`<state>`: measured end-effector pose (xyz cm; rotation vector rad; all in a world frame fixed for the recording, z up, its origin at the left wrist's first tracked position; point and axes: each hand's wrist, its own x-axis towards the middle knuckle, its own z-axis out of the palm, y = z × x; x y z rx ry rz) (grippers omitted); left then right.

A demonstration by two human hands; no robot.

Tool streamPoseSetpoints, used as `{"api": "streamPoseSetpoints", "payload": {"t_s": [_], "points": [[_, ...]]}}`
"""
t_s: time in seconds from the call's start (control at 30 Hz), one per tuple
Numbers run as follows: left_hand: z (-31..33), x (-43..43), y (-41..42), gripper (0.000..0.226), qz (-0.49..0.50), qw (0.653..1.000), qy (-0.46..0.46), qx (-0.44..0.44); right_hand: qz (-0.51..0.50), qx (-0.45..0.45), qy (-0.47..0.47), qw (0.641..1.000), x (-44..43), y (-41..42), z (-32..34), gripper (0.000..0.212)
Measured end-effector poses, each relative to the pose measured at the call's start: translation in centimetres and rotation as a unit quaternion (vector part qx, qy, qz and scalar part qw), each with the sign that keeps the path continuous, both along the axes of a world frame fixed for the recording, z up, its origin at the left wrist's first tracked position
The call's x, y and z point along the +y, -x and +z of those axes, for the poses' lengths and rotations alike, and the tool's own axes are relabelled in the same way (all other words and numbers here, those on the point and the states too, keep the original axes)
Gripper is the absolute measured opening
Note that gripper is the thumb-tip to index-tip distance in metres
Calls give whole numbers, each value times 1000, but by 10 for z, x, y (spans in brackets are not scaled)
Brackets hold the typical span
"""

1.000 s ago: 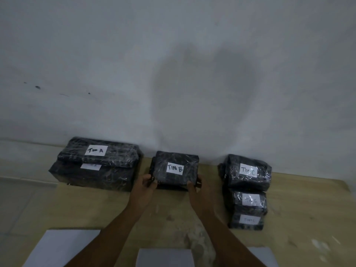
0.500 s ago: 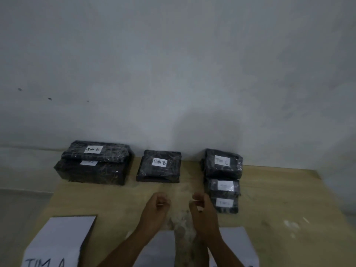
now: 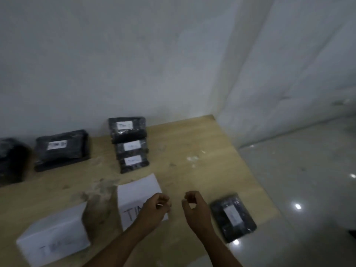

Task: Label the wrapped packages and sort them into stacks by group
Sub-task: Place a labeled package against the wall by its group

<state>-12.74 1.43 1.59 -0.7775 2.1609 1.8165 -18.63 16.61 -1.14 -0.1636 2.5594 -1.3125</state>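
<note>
Both hands hover over the wooden table [image 3: 192, 143] with fingers curled and nothing visibly held, the left hand [image 3: 157, 206] above a white sheet [image 3: 137, 189] lettered "TI" and the right hand [image 3: 194, 207] just beside a lone labelled package [image 3: 233, 217] at the table's right edge. Along the wall stand a stack of three labelled packages [image 3: 131, 145], a middle stack [image 3: 61, 147] and, cut off at the left, a dark bundle [image 3: 9, 160]. A second white sheet [image 3: 54, 236] lies near the front left.

I note the stack of three packages [image 3: 128, 135]: glossy black wrap, each with a white label and dark scrawl. Lone package [image 3: 233, 218]: same black, white label. Table [image 3: 192, 143]: pale tan wood, grey smudges. Sheet of paper [image 3: 138, 189]: white, dark grey hand-lettering; second sheet [image 3: 54, 234] likewise. Wall [image 3: 134, 54]: off-white. Floor [image 3: 298, 170]: grey, white glints.
</note>
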Motion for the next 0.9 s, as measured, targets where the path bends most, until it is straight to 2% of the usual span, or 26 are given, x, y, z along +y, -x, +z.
{"api": "streamPoseSetpoints", "payload": {"t_s": [0.1, 0.2, 0.37, 0.47, 0.7, 0.9], "points": [[-3, 47, 10, 13, -22, 999, -21, -21, -53, -25, -60, 997, 56, 4, -18, 22], [-10, 82, 20, 13, -44, 998, -32, -40, -106, -11, -150, 983, 109, 9, -36, 26], [-17, 118, 28, 9, -49, 997, -38, -54, -175, -24, -249, 952, 156, 11, -46, 68], [-20, 131, 30, 9, -56, 996, -32, -57, -180, -37, -255, 949, 169, 18, -49, 81], [-21, 137, 35, 7, -51, 996, -30, -68, -153, -52, -265, 951, 183, 25, -60, 94], [-21, 138, 37, 8, -50, 996, -30, -72, -166, -71, -169, 969, 190, 33, -61, 110]]}}
